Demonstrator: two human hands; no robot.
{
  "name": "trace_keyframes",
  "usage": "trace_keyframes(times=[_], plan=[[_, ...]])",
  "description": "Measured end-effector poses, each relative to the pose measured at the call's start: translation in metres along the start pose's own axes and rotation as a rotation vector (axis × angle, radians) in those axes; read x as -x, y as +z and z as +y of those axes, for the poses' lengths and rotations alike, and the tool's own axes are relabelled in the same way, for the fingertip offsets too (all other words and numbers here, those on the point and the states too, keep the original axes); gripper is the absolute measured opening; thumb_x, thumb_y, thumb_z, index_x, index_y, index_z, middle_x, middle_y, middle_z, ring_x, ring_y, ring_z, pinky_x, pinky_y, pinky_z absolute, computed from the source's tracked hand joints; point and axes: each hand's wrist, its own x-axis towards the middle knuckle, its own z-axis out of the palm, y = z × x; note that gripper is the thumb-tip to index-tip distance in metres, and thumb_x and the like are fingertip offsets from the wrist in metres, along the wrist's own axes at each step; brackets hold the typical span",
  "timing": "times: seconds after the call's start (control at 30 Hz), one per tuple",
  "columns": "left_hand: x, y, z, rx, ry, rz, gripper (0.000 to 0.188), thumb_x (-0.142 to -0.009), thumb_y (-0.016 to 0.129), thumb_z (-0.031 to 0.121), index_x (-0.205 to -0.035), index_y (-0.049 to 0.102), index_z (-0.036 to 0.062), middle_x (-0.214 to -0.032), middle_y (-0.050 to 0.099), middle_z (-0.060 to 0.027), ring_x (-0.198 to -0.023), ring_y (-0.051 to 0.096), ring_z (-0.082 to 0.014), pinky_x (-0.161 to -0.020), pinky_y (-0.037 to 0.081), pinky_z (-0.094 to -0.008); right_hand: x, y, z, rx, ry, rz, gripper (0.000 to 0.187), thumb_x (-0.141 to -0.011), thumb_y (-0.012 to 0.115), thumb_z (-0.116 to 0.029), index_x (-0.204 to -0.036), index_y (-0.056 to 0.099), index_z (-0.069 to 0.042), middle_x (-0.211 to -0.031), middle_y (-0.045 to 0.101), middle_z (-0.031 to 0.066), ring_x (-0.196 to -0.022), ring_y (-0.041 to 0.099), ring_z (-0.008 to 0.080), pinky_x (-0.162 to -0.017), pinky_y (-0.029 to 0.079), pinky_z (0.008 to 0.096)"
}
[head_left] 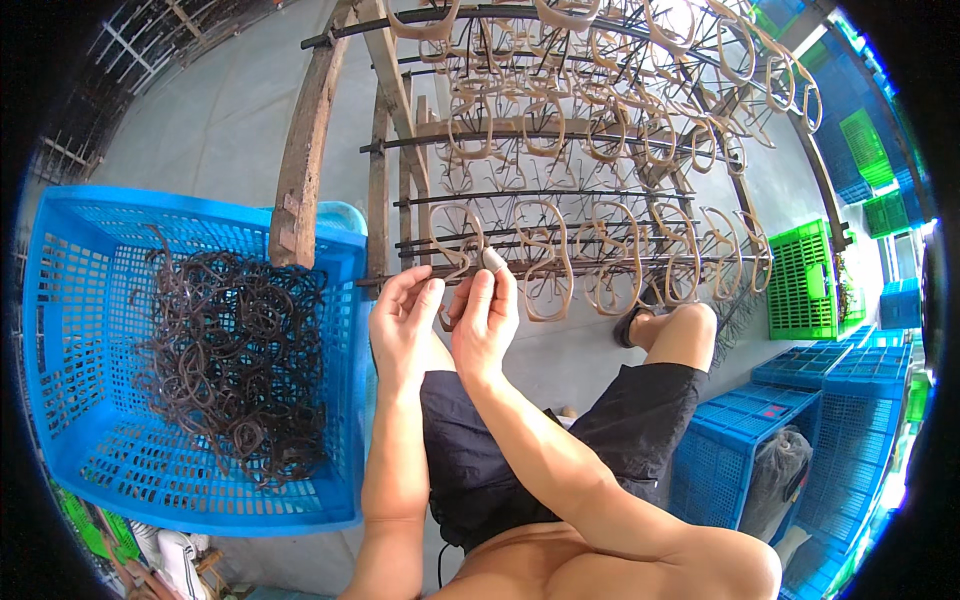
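Observation:
Side by side at the left end of a rack, my two hands have their fingers bent close to a tan eyeglass frame (435, 222). My right hand (484, 325) is closed on this frame near its middle, with a pale grey covering on one fingertip. Just left of it, my left hand (402, 325) is closed, thumb against the bent fingers; what lies between them is too small to make out. Several more eyeglass frames (570, 270) hang in a row on a dark rod (630, 262) to the right.
The wooden rack (300, 185) carries further rows of frames beyond. At the left stands a blue plastic basket (80, 440) with a pile of dark, curled pieces (240, 370). Blue crates (735, 410) and a green crate (800, 285) stand at the right.

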Motion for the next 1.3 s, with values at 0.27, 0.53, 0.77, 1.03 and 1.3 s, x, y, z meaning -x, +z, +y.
trace_keyframes(times=[0.27,0.53,0.77,1.03,1.3], plan=[[-0.001,-0.004,-0.002,0.028,-0.034,-0.001,0.019,-0.084,0.063,0.006,-0.1,0.059,-0.0033,-0.088,0.063,-0.0068,-0.077,0.058,-0.0094,-0.07,0.047,-0.0212,0.0,0.004,-0.007,0.18,0.032,-0.028,0.03,-0.094,0.048,-0.01,-0.123,0.049,-0.002,-0.068,0.051,-0.0028,-0.056,0.043,0.0019,-0.049,0.039,0.0173],[-0.01,-0.018,-0.002,0.258,-0.206,-0.033,0.018,-0.086,0.061,0.011,-0.098,0.06,-0.0025,-0.082,0.065,-0.0086,-0.069,0.06,-0.0114,-0.062,0.049,-0.0239,0.008,0.015,-0.013,0.609,-0.121,-0.092,0.033,-0.093,0.049,-0.009,-0.125,0.048,-0.002,-0.069,0.06,0.0074,-0.06,0.056,0.0087,-0.056,0.047,0.0238],[-0.008,-0.018,-0.001,0.07,-0.069,-0.091,0.021,-0.088,0.061,0.015,-0.093,0.062,-0.0048,-0.082,0.066,-0.0084,-0.071,0.061,-0.0109,-0.064,0.048,-0.0224,0.011,0.021,-0.009,0.512,-0.026,-0.011,0.034,-0.094,0.048,-0.011,-0.126,0.047,-0.001,-0.064,0.054,0.0016,-0.057,0.048,0.0045,-0.051,0.043,0.0211],[-0.009,-0.016,-0.003,0.45,-0.368,-0.074,0.016,-0.086,0.063,0.017,-0.085,0.061,0.0012,-0.07,0.058,-0.0036,-0.059,0.052,-0.0107,-0.054,0.041,-0.0232,0.011,0.025,-0.019,0.75,-0.119,0.0,0.025,-0.094,0.048,-0.014,-0.115,0.053,-0.001,-0.06,0.055,0.0087,-0.053,0.052,0.0107,-0.05,0.044,0.0271],[-0.013,-0.012,-0.003,0.289,-0.318,-0.098,0.014,-0.085,0.061,0.015,-0.081,0.06,0.0023,-0.069,0.058,-0.002,-0.059,0.051,-0.009,-0.054,0.04,-0.0227,0.007,0.011,-0.017,0.585,-0.065,-0.057,0.04,-0.092,0.05,-0.011,-0.13,0.042,-0.003,-0.066,0.055,0.0058,-0.057,0.048,0.0095,-0.053,0.043,0.0238]])
